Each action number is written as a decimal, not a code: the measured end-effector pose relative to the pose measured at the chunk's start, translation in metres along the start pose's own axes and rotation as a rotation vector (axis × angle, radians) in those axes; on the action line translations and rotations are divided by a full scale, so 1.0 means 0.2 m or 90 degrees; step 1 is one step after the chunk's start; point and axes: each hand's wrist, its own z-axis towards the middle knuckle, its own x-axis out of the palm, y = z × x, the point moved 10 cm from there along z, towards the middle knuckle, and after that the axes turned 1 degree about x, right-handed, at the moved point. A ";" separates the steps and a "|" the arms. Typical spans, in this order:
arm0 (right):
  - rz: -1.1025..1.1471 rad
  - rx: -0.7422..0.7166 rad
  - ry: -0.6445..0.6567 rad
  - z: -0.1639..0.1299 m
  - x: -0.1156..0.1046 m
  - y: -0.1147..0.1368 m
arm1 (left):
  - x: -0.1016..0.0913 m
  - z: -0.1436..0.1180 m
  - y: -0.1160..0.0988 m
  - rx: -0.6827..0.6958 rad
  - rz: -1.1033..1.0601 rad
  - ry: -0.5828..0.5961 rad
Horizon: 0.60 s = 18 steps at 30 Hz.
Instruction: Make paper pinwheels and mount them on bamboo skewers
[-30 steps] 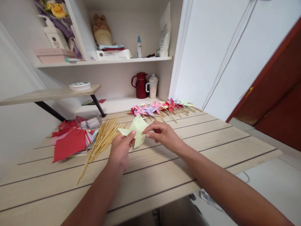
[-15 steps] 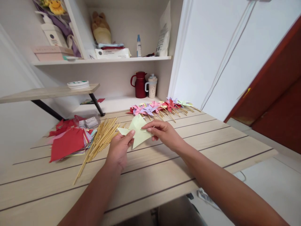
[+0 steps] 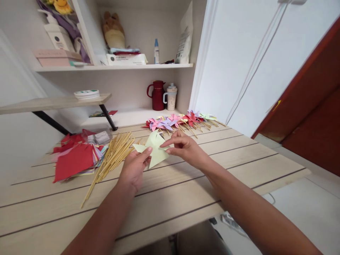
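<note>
Pale-green paper [image 3: 156, 150] is pinched by left hand [image 3: 134, 167] and right hand [image 3: 186, 148] above table [image 3: 239, 156], near sticks [image 3: 114, 156].

We look down on a pale wooden table [image 3: 186, 198] with dark grooves running along its planks. On its left part lies a loose heap of coloured paper squares [image 3: 77, 161], red sheets uppermost, with a small clear packet [image 3: 102, 137] just behind it. Beside the heap, a bundle of thin wooden sticks [image 3: 113, 157] fans out towards the near edge. Along the far edge we see a row of finished paper pinwheels [image 3: 180, 121] in pink, purple, red and pale green, their sticks pointing right. Behind the table, a white ledge [image 3: 127, 117] carries a dark red jug [image 3: 157, 95] and a speckled cup [image 3: 171, 97] side by side.
</note>
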 end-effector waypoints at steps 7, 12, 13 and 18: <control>0.004 0.005 0.038 -0.01 0.04 -0.01 | 0.02 -0.01 0.02 -0.013 0.015 0.023; -0.002 0.002 0.049 -0.01 0.05 0.00 | 0.03 0.00 0.03 -0.003 0.041 0.048; -0.005 0.004 0.046 -0.01 0.05 0.00 | 0.03 0.00 0.03 -0.002 0.041 0.050; -0.006 0.013 0.016 -0.01 0.05 -0.01 | 0.04 0.00 0.03 -0.003 0.038 0.050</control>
